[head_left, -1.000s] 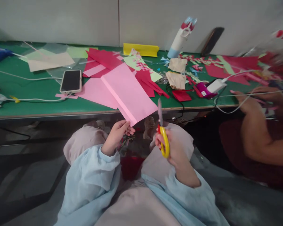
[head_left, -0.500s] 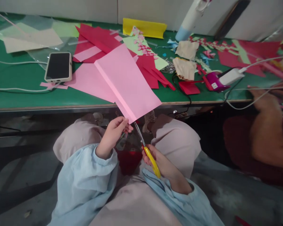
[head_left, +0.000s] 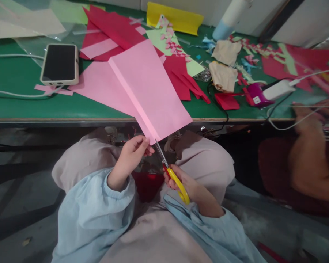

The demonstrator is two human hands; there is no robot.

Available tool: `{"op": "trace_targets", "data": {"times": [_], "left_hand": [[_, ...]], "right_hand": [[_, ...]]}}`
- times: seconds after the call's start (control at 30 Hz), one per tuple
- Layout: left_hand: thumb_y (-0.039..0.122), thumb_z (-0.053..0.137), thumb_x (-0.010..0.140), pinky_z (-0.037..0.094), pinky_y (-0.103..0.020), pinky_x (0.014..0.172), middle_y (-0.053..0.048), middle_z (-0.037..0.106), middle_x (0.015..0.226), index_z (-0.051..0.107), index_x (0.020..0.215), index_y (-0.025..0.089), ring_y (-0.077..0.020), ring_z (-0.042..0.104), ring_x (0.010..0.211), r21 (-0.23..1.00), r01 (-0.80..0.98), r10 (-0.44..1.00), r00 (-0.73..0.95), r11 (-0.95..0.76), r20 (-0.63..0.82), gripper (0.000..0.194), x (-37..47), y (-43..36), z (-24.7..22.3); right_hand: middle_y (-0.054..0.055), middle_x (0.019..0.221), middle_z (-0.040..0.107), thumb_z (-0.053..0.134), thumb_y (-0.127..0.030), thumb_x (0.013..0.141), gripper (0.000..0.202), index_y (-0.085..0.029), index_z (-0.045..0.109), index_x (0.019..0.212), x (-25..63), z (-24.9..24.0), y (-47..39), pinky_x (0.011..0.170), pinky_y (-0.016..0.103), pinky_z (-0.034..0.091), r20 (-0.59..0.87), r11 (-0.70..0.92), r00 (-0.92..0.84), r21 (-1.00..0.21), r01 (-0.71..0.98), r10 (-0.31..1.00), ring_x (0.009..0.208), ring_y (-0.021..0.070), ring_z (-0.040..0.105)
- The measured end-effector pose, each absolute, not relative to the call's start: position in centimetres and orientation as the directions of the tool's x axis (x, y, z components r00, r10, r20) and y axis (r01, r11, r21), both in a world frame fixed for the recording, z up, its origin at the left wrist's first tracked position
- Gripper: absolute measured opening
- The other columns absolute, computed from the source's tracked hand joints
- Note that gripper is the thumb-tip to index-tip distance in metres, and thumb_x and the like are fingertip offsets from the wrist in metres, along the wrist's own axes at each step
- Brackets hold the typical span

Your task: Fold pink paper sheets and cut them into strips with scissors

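Note:
A pink sheet of paper (head_left: 153, 91) with a folded strip along its left edge is pinched at its near corner by my left hand (head_left: 135, 153). The far part of the sheet reaches over the table. My right hand (head_left: 181, 179) is closed around the yellow and red handles of a pair of scissors (head_left: 178, 182). Their blades meet the sheet's near edge, just right of my left fingertips, and one tip shows over the paper. Another pink sheet (head_left: 104, 87) lies beneath on the table.
The green table (head_left: 13, 107) bears a phone (head_left: 59, 64), red paper (head_left: 109, 29), a yellow folded piece (head_left: 174, 18), beige cloth pieces (head_left: 223, 75) and a purple object (head_left: 256, 95) with a white plug and cables. A co-worker's arm (head_left: 308, 153) is at the right.
The scissor blades have shifted slightly up and left at the paper's edge, and a tip now shows over the sheet. The view has shifted a little; both hands keep their grips.

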State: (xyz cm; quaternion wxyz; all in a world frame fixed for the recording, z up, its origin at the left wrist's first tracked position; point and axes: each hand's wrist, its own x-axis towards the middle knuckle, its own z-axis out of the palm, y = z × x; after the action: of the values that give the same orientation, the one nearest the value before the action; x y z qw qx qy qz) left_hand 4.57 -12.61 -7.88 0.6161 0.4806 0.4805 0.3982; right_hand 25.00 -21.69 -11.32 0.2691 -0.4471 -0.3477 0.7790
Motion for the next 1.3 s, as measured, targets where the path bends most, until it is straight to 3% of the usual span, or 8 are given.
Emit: {"op": "trace_targets", "data": {"times": [0.17, 0.4, 0.97, 1.3], "left_hand": [[0.051, 0.056, 0.086, 0.046, -0.025, 0.057, -0.002, 0.065, 0.063, 0.057, 0.069, 0.018, -0.0121, 0.057, 0.056, 0.979, 0.015, 0.952, 0.235, 0.201, -0.199, 0.037, 4.5, -12.7, -7.6], [0.05, 0.054, 0.087, 0.047, -0.024, 0.059, -0.002, 0.065, 0.066, 0.057, 0.071, 0.018, -0.0121, 0.058, 0.06, 0.983, 0.023, 0.951, 0.248, 0.182, -0.182, 0.037, 4.2, -12.9, -7.9], [0.05, 0.054, 0.087, 0.048, -0.024, 0.06, -0.001, 0.063, 0.065, 0.057, 0.071, 0.018, -0.0124, 0.058, 0.059, 0.984, 0.039, 0.954, 0.239, 0.177, -0.181, 0.036, 4.1, -12.9, -8.0], [0.049, 0.054, 0.087, 0.048, -0.024, 0.061, -0.001, 0.063, 0.063, 0.056, 0.069, 0.019, -0.0127, 0.058, 0.059, 0.982, 0.076, 0.953, 0.236, 0.175, -0.188, 0.035, 4.0, -12.9, -7.6]], "right_hand": [[-0.003, 0.074, 0.045, 0.069, -0.05, 0.076, 0.038, -0.025, 0.047, 0.093, 24.9, -10.2, -20.6, 0.056, 0.025, 0.033, -0.5, -0.579, -0.472, -0.815, -0.026, 0.726, 0.061, 0.0097, 0.04], [-0.003, 0.081, 0.046, 0.074, -0.057, 0.07, 0.053, -0.023, 0.045, 0.099, 24.7, -9.7, -19.7, 0.058, 0.023, 0.034, -0.479, -0.582, -0.503, -0.811, -0.06, 0.719, 0.063, 0.0078, 0.04], [-0.002, 0.073, 0.047, 0.062, -0.05, 0.085, 0.034, -0.021, 0.045, 0.089, 24.9, -8.8, -19.7, 0.059, 0.026, 0.034, -0.473, -0.532, -0.494, -0.846, 0.024, 0.73, 0.065, 0.0105, 0.043], [-0.003, 0.074, 0.048, 0.063, -0.05, 0.084, 0.035, -0.021, 0.045, 0.091, 25.1, -10.3, -19.9, 0.056, 0.024, 0.032, -0.446, -0.552, -0.508, -0.831, -0.07, 0.737, 0.063, 0.0089, 0.044]]}}
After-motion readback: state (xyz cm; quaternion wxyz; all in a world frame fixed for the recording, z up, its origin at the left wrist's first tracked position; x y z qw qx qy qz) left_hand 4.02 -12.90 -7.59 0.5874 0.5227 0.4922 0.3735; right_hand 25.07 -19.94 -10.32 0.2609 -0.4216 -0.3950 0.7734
